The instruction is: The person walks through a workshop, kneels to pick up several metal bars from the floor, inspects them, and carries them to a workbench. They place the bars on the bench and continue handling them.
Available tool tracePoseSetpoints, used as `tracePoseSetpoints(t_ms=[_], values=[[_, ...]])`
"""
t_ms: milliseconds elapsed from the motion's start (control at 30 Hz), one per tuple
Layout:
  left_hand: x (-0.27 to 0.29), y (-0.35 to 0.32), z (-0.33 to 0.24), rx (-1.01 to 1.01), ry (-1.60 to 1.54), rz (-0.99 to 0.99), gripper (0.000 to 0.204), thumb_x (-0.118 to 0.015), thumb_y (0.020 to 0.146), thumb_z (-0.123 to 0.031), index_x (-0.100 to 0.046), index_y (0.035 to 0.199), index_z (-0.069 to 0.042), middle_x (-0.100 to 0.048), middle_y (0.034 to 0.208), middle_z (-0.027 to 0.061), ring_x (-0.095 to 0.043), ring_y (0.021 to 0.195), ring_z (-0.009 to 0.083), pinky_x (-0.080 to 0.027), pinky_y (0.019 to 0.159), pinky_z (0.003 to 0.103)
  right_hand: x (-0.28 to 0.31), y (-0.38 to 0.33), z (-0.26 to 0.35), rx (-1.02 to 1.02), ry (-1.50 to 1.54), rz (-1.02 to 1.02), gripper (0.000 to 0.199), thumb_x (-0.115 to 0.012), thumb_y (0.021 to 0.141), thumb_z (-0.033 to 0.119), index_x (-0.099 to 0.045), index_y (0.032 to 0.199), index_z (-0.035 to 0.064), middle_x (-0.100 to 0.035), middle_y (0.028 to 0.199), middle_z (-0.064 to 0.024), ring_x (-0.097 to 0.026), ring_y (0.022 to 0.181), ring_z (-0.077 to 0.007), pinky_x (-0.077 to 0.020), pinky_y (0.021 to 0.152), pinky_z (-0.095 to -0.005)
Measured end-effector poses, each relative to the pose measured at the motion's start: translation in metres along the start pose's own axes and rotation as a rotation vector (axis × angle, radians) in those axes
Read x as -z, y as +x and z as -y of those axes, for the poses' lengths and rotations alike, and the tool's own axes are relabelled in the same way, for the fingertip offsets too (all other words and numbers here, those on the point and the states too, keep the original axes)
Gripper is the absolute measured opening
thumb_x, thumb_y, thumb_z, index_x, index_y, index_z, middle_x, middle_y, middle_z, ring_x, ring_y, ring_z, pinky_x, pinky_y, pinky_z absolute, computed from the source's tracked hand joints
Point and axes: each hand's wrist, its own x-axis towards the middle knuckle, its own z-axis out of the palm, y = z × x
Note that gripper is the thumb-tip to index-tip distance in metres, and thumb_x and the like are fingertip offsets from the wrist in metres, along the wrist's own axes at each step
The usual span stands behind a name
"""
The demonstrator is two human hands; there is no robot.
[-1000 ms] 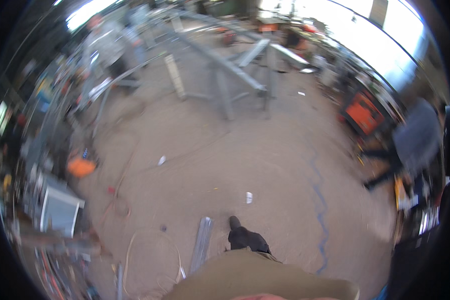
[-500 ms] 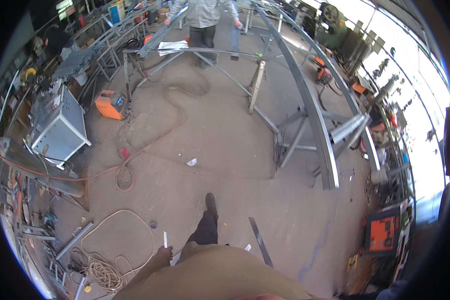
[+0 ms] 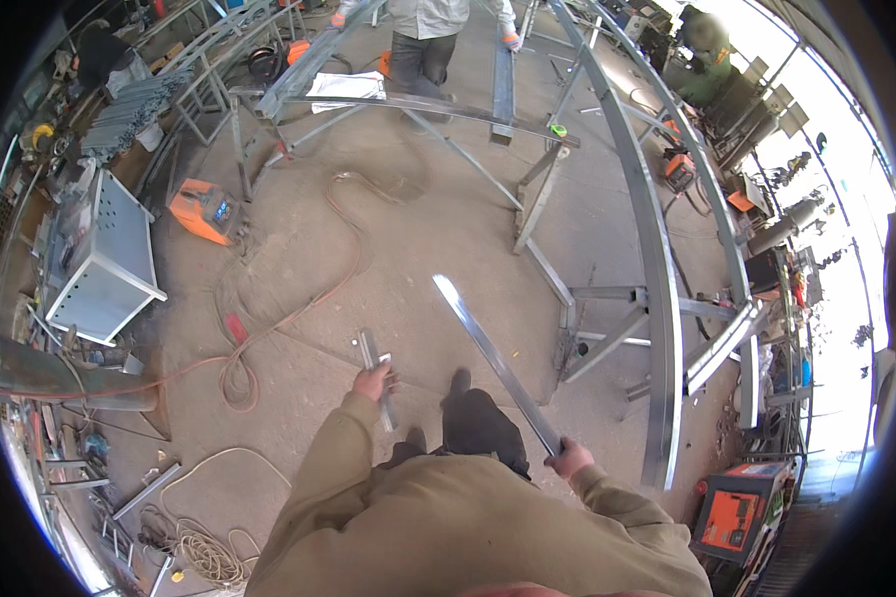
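My left hand [image 3: 375, 382] is closed around a short, narrow metal strip [image 3: 369, 345], which sticks out ahead of and behind the fingers. My right hand [image 3: 570, 459] grips the near end of a long, straight metal bar [image 3: 489, 346]. Its far end points forward and to the left, above the floor and with a bright shine. Some of the fingers on both hands are hidden from above. The bar's exact profile cannot be made out.
Long steel beams [image 3: 655, 298] on stands run along the right. Ahead, a person [image 3: 428, 25] in grey stands behind a crossbar holding metal lengths. A hose [image 3: 358, 249] curls over the floor near an orange welding machine [image 3: 205, 211]. A white-framed cabinet [image 3: 110, 264] stands left, rope [image 3: 209, 552] below.
Both hands have come forward, and my right hand is now in view with the long bar. The left hand has moved up and right with the short strip. The view has shifted forward.
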Motion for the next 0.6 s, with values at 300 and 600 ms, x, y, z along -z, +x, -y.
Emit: tracePoseSetpoints(t_ms=[300,600], values=[[-0.195,0.148,-0.195,-0.069,-0.335,0.094,0.036,-0.064,0.102,-0.033,-0.055,0.127,-0.008,-0.062,0.119,0.0069,-0.063,0.115,0.0314,-0.052,0.098,0.056,0.181,0.213,0.184,0.427,0.117,0.013,0.064,-0.079,0.073,0.042,-0.065,0.128,0.0127,-0.075,0.101,-0.0185,-0.072,0.097,-0.0375,-0.0575,0.086,-0.0455],[-0.276,0.272,-0.357,-0.228,-0.471,0.052,0.015,-0.062,0.104,-0.026,-0.061,0.106,-0.011,-0.063,0.102,0.002,-0.062,0.097,0.0188,-0.053,0.088,0.037,0.359,0.372,0.303,0.645,-0.215,-0.07,0.051,-0.073,0.081,0.04,-0.062,0.127,0.0218,-0.076,0.099,-0.0142,-0.073,0.092,-0.0375,-0.0575,0.081,-0.0501]])
